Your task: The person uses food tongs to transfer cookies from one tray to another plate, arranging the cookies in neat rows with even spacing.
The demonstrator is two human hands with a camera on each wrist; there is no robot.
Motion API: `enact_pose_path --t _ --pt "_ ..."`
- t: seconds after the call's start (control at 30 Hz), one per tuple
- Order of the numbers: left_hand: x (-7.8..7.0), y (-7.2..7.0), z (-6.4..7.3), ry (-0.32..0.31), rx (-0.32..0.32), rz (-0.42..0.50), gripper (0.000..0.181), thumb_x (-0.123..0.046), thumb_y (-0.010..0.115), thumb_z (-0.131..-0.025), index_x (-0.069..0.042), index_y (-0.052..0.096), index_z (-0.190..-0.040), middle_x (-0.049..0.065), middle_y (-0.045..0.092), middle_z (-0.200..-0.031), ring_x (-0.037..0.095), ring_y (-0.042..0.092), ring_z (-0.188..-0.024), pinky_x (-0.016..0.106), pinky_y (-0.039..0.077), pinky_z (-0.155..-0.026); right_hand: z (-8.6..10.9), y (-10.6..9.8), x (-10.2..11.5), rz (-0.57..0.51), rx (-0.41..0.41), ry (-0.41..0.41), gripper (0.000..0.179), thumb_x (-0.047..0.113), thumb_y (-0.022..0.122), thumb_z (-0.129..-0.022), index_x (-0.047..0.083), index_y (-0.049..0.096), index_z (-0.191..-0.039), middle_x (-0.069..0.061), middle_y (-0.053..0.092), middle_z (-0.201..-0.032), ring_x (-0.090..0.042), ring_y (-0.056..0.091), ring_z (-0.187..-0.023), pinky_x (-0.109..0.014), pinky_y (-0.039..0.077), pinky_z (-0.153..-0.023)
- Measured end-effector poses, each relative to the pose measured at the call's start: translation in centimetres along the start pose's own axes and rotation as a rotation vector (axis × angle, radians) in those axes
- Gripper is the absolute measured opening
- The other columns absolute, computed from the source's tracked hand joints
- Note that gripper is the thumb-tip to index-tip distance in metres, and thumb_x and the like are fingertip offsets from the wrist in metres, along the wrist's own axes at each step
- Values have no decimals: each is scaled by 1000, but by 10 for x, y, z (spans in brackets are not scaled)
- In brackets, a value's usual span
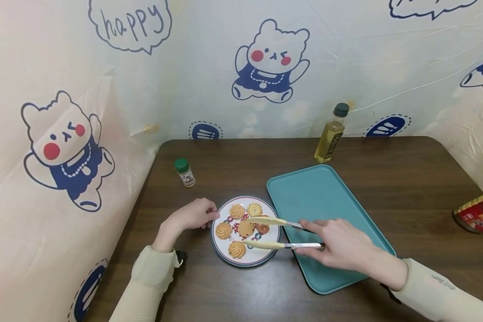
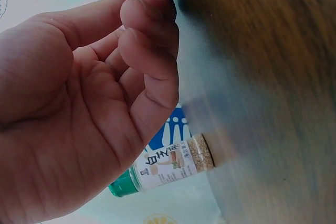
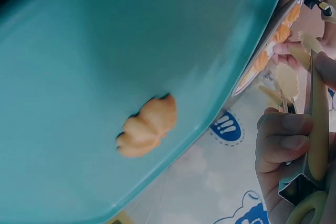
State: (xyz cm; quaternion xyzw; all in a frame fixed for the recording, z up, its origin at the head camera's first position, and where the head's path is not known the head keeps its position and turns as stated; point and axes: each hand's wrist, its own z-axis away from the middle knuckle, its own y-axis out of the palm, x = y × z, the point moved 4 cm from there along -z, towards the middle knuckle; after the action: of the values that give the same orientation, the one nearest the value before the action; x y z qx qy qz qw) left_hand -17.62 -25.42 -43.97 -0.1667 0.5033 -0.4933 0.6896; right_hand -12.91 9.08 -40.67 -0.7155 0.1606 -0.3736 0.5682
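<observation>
My left hand (image 1: pixel 195 213) pinches the left rim of a round patterned plate (image 1: pixel 261 256), its thumb and fingertips meeting on the thin edge. Several golden swirl cookies (image 1: pixel 237 249) and a browner one lie on that plate. My right hand (image 1: pixel 344 243) grips metal tongs (image 1: pixel 265 245) with pale yellow tips. The tong arms are spread apart above the cookies, with no cookie visibly clamped. A teal tray (image 1: pixel 306 192) lies under the right hand, beside the plate. On it, in the right wrist view, sits one cookie (image 3: pixel 147 127), which the right hand hides from the head view.
Behind the left hand stands a small green-capped seasoning jar (image 1: pixel 185 173), full of pale seeds. An oil bottle (image 1: pixel 331 134) stands past the tray's far edge. A red can (image 1: pixel 479 212) is at the far right. Patterned sheeting borders the wooden table (image 1: pixel 241 297).
</observation>
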Motion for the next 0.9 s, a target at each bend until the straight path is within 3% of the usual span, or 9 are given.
enact_pose_path --t 0.17,0.27,0.37,0.5,0.7,0.9 --pt "0 0 1 -7 0 -1 10 -17 65 -98 -9 67 -93 6 60 -70 18 53 -57 30 46 -60 9 -6 -8 25 -17 22 67 62 65 -88 9 66 -128 7 69 -87 4 34 -47 -21 30 -43" --pt "-1 -1 1 -9 1 0 10 -17 65 -98 -9 67 -93 6 60 -70 18 53 -57 30 46 -60 15 -10 -14 46 -33 37 67 63 65 -88 9 66 -129 16 56 -72 3 33 -48 -21 29 -45" --pt "-2 -1 1 -11 3 3 11 -17 64 -98 -9 67 -93 6 60 -70 18 53 -57 30 45 -60 23 -15 -21 82 -67 47 65 62 67 -87 10 67 -127 19 49 -68 3 32 -50 -21 30 -46" --pt "-3 -1 1 -6 4 -1 11 -17 65 -98 -8 67 -93 6 60 -69 17 53 -56 29 45 -59 34 -21 -32 123 -105 71 64 61 71 -84 11 68 -124 16 58 -74 4 33 -51 -21 33 -48" --pt "-1 -2 1 -4 -2 -3 10 -17 64 -99 -9 67 -93 6 60 -69 18 53 -56 30 45 -59 52 -29 -44 141 -108 120 66 59 72 -84 7 68 -124 14 59 -71 5 36 -49 -23 36 -47" --pt "0 -1 1 0 -6 3 9 -16 65 -98 -8 67 -94 7 60 -69 18 53 -57 30 45 -59 67 -34 -54 162 -117 158 66 58 75 -82 6 68 -123 -10 74 -100 -2 56 -60 -31 46 -52"
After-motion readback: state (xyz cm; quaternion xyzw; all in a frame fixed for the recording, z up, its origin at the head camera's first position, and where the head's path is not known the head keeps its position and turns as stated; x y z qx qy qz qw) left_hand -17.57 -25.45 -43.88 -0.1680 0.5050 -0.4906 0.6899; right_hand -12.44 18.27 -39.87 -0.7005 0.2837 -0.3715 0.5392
